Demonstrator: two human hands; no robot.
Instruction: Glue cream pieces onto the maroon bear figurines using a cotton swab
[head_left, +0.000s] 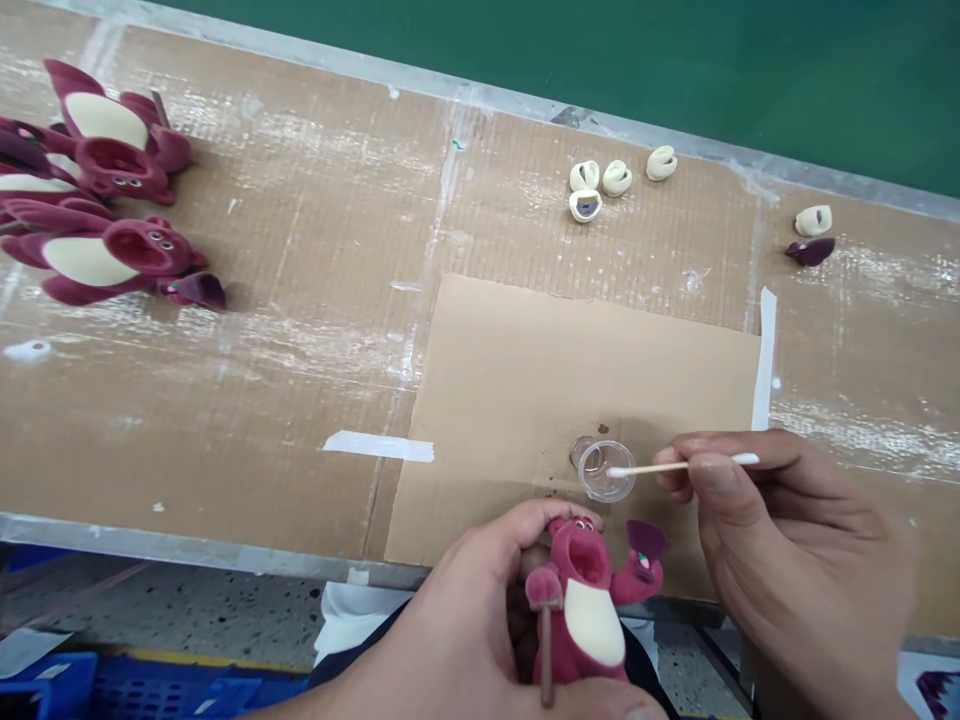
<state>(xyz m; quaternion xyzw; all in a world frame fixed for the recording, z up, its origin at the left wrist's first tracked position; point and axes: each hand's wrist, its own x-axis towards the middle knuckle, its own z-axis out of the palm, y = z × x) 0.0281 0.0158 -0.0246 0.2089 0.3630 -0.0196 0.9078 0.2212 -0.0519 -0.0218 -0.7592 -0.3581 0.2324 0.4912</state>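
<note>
My left hand is wrapped round a dark pink bear figurine with a cream belly, an open mouth, a brown stick at one paw and a purple piece at the other. Between thumb and fingers, my right hand pinches a cotton swab. One tip of the swab is over the mouth of a small clear plastic cup; whether it touches the inside I cannot tell. The cup rests on a cardboard sheet, just beyond the bear's head.
Several similar bear figurines lie at the left. Several small cream hollow parts sit near the far edge, with a dark purple piece at the right. White tape holds the cardboard sheet. Blue crates stand below the table.
</note>
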